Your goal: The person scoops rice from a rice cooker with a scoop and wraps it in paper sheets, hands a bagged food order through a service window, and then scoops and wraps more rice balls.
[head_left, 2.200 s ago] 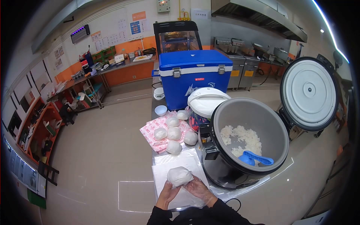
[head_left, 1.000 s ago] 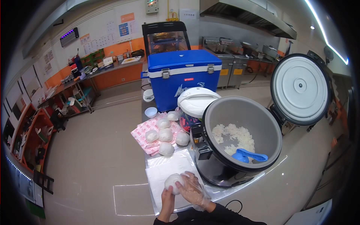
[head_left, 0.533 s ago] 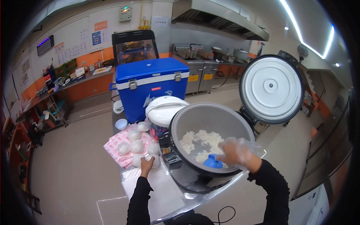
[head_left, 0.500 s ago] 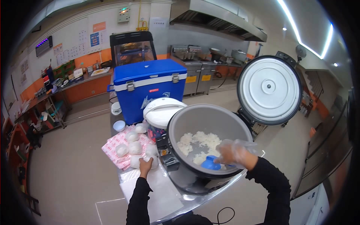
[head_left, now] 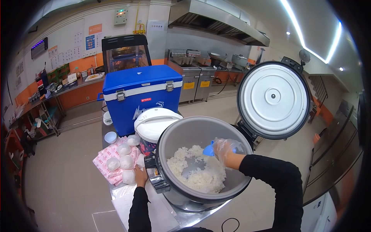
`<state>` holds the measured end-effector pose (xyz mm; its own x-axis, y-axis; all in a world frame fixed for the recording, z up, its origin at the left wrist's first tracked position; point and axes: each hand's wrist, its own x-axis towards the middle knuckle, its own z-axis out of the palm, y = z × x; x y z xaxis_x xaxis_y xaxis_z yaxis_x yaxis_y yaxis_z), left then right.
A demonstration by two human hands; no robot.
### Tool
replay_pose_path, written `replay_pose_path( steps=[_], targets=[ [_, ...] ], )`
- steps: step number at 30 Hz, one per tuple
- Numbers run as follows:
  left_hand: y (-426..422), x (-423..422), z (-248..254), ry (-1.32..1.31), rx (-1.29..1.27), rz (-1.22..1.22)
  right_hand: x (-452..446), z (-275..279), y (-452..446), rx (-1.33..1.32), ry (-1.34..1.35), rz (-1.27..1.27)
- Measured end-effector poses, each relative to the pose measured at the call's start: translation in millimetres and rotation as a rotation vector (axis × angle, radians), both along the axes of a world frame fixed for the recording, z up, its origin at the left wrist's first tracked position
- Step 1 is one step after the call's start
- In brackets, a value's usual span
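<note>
My right hand (head_left: 226,149), in a clear plastic glove, grips a blue scoop (head_left: 209,149) inside the open rice cooker (head_left: 185,133). White rice (head_left: 205,178) lies below it on the cooker's bottom. My left hand (head_left: 140,177) is low beside the cooker's black handle (head_left: 157,181), close to a white wrapped ball (head_left: 140,161); its fingertips are partly hidden, so its hold cannot be made out. Several more wrapped balls (head_left: 126,162) sit on and beside pink-and-white printed paper (head_left: 101,161). White sheets (head_left: 129,210) lie in front of them.
Behind the cooker stand a white-lidded container (head_left: 156,123) and a blue cooler box (head_left: 141,94). The cooker's round lid (head_left: 273,96) is raised at the right. A light-blue bowl (head_left: 110,137) and a small scale (head_left: 107,118) sit left; a cable (head_left: 230,220) hangs in front.
My hands have parted from the wrapped ball they held together. My right hand took the blue scoop and raised it toward the cooker's back. My left hand moved to the cooker's side. The view swung right.
</note>
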<state>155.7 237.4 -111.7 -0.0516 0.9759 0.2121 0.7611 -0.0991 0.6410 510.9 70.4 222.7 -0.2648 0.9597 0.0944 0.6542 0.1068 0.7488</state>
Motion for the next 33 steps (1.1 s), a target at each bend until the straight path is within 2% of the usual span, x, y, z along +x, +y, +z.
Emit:
replay_pose_path(
  steps=[2,3,5,6,8,9,11,13,15,16,17,19,21,22,26,29,33],
  targets=[
    [-20,2,50,-0.117,-0.173,0.053,5,3,-2,-0.011,-0.180,-0.001],
    [-26,6,56,-0.021,-0.140,0.065,5,5,-4,-0.019,-0.269,-0.001],
    [-28,13,57,0.171,-0.074,0.087,-7,14,5,-0.386,-0.005,-0.397],
    [-19,13,40,0.295,-0.035,0.104,-10,15,8,-0.571,0.133,-0.594],
    [-23,10,34,0.295,0.107,0.097,17,-2,3,-0.718,0.189,-0.382],
    [-26,11,32,0.291,0.178,0.095,37,-29,6,-0.769,0.224,-0.303],
    [-38,10,59,-0.003,0.108,0.117,57,-66,6,-0.901,0.277,-0.179],
    [-73,-1,108,-0.032,0.173,0.124,45,-79,10,-1.055,0.265,-0.117],
    [-103,-15,141,-0.921,-0.003,0.069,22,-81,10,-1.149,0.215,-0.081],
    [-136,-12,185,-0.962,0.104,0.031,13,-80,9,-1.177,0.182,-0.068],
    [-169,1,234,-1.000,0.212,-0.008,6,-80,8,-1.191,0.158,-0.059],
    [-203,23,280,-0.853,0.354,-0.137,-2,-74,2,-1.206,0.137,-0.044],
    [-215,36,287,-0.811,0.342,-0.422,-7,-64,-7,-1.188,0.146,-0.051],
    [-217,42,292,-0.747,0.271,-0.393,-12,-62,-9,-1.178,0.167,-0.058],
    [-212,52,280,-0.831,0.307,-0.324,-50,-34,-19,-1.020,0.474,-0.172],
    [-210,51,277,-0.804,0.329,-0.304,-75,-12,-24,-0.915,0.865,-0.256],
    [-213,48,272,-0.683,0.360,-0.208,-78,-13,-35,-0.764,1.077,-0.151]
  ],
)
